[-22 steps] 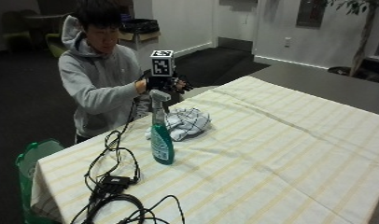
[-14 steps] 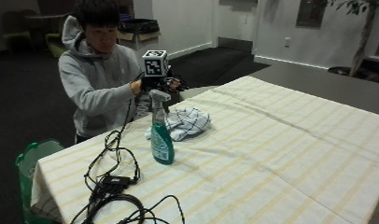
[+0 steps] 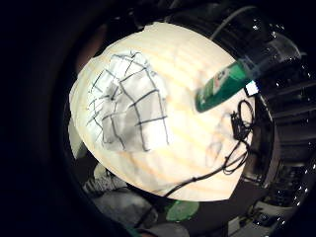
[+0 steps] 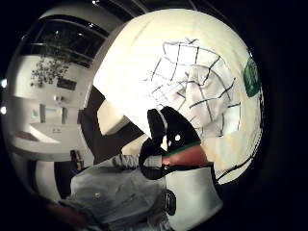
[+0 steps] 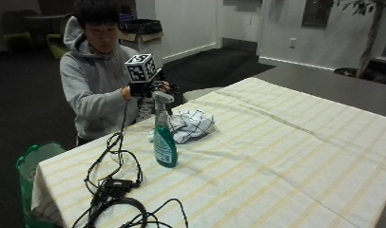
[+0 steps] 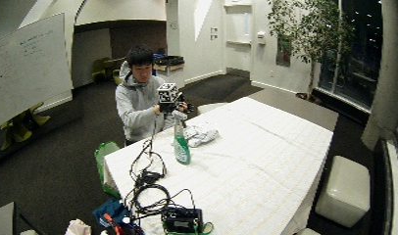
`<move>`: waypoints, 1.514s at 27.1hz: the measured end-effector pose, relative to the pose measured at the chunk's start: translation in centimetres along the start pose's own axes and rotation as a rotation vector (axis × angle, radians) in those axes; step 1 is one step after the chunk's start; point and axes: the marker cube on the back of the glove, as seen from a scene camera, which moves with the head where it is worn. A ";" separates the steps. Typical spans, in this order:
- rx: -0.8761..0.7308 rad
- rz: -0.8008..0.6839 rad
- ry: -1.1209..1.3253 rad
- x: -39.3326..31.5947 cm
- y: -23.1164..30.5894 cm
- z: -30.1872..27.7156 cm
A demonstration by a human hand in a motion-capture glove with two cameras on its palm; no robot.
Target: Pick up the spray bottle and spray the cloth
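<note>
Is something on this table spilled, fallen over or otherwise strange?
Nothing stands out. The green plastic spray bottle stands upright on the striped tablecloth, apart from the crumpled white checked cloth. The black-gloved right hand is raised above the bottle and touches neither.

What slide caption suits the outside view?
Gloved right hand raised above the standing spray bottle, crumpled cloth beside it.

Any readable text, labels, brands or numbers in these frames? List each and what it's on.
None can be read.
Spray bottle: it carries a label, also seen on its green body in the little finger side palm view, too blurred to read.
Whiteboard: faint writing near the top, too small to read.
Cloth: only a dark grid pattern, no text.
Striped tablecloth: no text.
</note>
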 end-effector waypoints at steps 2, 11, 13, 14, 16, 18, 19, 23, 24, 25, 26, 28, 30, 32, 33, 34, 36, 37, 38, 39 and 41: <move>0.035 0.040 -0.010 0.5 0.3 -0.3; 0.309 0.324 -0.120 4.2 1.1 -1.3; 0.352 0.398 -0.195 5.2 1.3 -1.1; 0.375 0.441 -0.239 5.6 1.3 -1.0; 0.437 0.537 -0.322 6.7 0.9 -0.9; 0.512 0.615 -0.382 8.1 0.4 -0.8; 0.551 0.641 -0.405 8.7 0.0 -0.7; 0.710 0.718 -0.481 11.2 -1.8 -0.3; 0.727 0.722 -0.498 11.5 -2.0 -0.1; 0.742 0.724 -0.513 11.8 -2.2 0.1; 0.756 0.730 -0.526 12.1 -2.4 0.2; 0.781 0.752 -0.553 12.8 -3.0 0.3; 0.772 0.746 -0.579 13.2 -3.2 0.5; 0.732 0.706 -0.606 13.5 -3.1 1.0; 0.719 0.703 -0.623 13.7 -3.3 1.1; 0.714 0.725 -0.643 13.9 -3.6 1.2; 0.720 0.803 -0.684 14.3 -4.7 1.3; 0.724 0.831 -0.699 14.6 -5.3 1.4; 0.733 0.848 -0.708 14.9 -5.8 1.5; 0.745 0.856 -0.714 15.3 -6.3 1.6; 0.777 0.866 -0.728 16.1 -7.4 1.9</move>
